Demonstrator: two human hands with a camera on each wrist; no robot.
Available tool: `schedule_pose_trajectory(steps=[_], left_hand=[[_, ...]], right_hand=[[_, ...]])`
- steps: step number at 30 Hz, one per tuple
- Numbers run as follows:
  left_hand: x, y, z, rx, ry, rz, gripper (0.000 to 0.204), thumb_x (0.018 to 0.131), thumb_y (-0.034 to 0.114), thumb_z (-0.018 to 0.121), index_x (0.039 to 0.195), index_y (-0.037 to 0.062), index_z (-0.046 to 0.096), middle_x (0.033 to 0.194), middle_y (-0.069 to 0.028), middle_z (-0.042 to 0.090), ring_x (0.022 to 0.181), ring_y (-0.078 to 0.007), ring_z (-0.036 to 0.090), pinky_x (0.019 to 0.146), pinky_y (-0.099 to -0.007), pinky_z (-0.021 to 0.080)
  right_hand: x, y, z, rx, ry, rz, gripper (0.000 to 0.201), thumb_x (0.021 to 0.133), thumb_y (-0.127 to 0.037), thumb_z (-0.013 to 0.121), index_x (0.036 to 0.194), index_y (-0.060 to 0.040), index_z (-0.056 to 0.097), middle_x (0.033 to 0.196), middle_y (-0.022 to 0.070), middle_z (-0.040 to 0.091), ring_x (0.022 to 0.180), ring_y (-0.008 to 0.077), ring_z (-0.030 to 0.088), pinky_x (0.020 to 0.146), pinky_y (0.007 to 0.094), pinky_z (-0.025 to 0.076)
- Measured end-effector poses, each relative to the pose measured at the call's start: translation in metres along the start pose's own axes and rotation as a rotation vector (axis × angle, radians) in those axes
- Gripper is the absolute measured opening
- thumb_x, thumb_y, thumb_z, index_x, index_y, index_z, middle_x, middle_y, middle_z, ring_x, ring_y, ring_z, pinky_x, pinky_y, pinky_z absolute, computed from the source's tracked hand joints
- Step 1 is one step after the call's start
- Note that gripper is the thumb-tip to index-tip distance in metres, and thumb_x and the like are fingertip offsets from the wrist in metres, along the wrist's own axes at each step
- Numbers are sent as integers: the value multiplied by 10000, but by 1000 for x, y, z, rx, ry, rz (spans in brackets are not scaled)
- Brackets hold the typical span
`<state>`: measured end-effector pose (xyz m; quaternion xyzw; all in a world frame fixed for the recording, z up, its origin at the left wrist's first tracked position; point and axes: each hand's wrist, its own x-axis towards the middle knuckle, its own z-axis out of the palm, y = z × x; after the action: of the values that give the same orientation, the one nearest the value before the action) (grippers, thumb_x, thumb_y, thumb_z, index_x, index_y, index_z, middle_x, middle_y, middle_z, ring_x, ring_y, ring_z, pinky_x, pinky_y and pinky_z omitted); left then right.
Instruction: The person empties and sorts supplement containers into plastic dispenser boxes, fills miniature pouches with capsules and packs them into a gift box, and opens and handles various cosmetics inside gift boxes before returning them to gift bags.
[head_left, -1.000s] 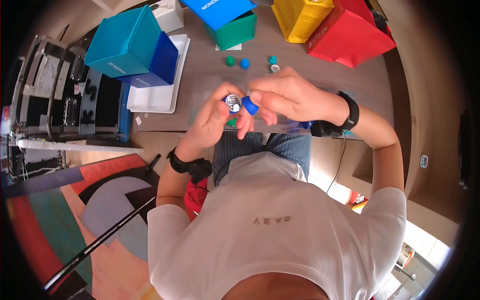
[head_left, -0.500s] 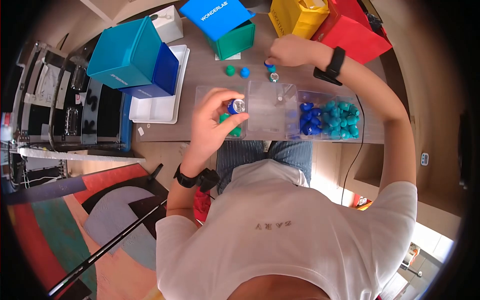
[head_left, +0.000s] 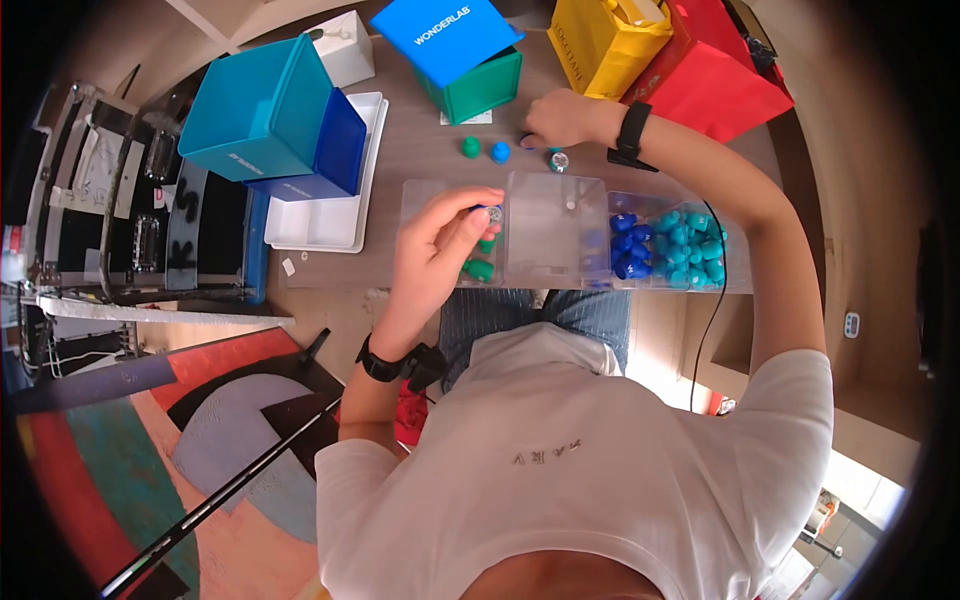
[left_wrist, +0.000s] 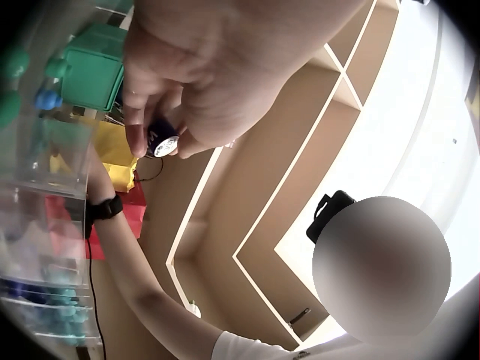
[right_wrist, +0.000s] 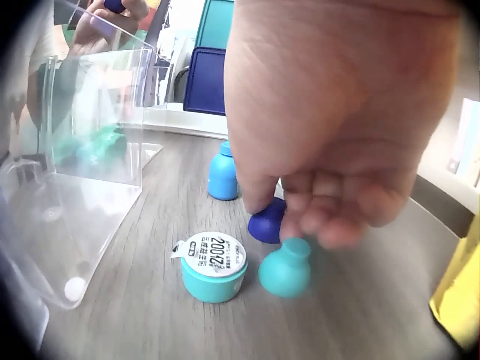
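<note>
Left hand (head_left: 437, 240) pinches a pot (left_wrist: 160, 138), right hand (right_wrist: 337, 112) a blue piece (right_wrist: 265, 223), each between thumb and fingertips.

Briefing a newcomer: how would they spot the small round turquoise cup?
Find the clear plastic bins on the table. Just beyond them, near the right hand, sits the turquoise cup. Unlike the rounded turquoise piece beside it, its printed lid is flat.
</note>
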<state>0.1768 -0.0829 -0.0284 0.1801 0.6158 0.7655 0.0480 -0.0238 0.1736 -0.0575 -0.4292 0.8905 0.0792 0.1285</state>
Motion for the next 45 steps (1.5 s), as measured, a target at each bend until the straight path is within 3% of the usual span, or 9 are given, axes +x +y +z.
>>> schedule_pose_trajectory(steps=[7,9,13,18,22,33,36,41,45], left_hand=[[1,-5,1,67,36,-67,237,982,46,691,1217,9,695,1078,-28,680,887,-70,634,742,-241,567],[1,-7,1,75,29,-20,252,969,35,705,1219,10,695,1062,-22,675,871,-63,626,711,-235,570],[1,-1,2,-5,53,-124,306,950,-11,705,1254,18,683,1048,-27,689,874,-65,638,708,-233,587],[4,8,2,-18,57,-212,348,943,-20,707,1287,3,655,1020,-38,703,877,-76,655,723,-238,600],[5,8,-1,-80,24,-227,403,932,-11,716,1323,-21,620,1006,-52,716,870,-93,659,736,-265,573],[30,15,25,-205,-2,-145,669,932,-53,664,1532,-21,370,1248,-169,668,927,-167,659,797,-284,535],[27,18,24,-88,98,-39,610,923,-20,707,1484,19,471,1214,-138,676,966,-157,664,785,-302,568],[16,18,-20,968,273,464,288,853,52,771,1134,58,709,1237,-110,670,1062,-267,635,918,-385,507],[5,1,-36,1002,298,317,239,856,84,763,1087,53,706,1210,-109,661,1143,-313,593,974,-420,473]], right_hand=[[-21,-13,-36,-122,-6,48,440,972,-443,612,888,-24,715,827,197,712,810,425,678,708,517,533],[-30,-19,-48,67,285,1,357,977,-397,629,948,-48,697,780,166,702,771,395,682,690,491,526],[-58,-61,-94,398,356,-73,231,965,-289,678,962,-59,665,694,113,652,743,349,678,669,450,516],[-83,-101,-104,487,541,-428,228,885,-118,738,1094,-72,659,906,71,619,780,284,660,664,408,519],[-100,-121,-113,267,558,-450,413,816,-132,773,1200,-92,624,1003,83,570,897,328,657,754,457,543],[-94,-91,-108,432,547,-406,317,801,-87,769,1098,-81,660,1002,68,622,868,297,665,706,402,533],[-88,-71,-106,480,486,-339,324,779,-54,770,1082,-56,655,971,75,620,844,265,652,704,365,537],[-66,-27,-63,435,419,-236,308,760,-57,765,1031,-50,621,944,80,642,916,295,656,766,403,533],[-45,-15,-17,254,322,-324,301,738,-59,773,991,-72,610,994,93,572,1031,318,587,818,440,512]])
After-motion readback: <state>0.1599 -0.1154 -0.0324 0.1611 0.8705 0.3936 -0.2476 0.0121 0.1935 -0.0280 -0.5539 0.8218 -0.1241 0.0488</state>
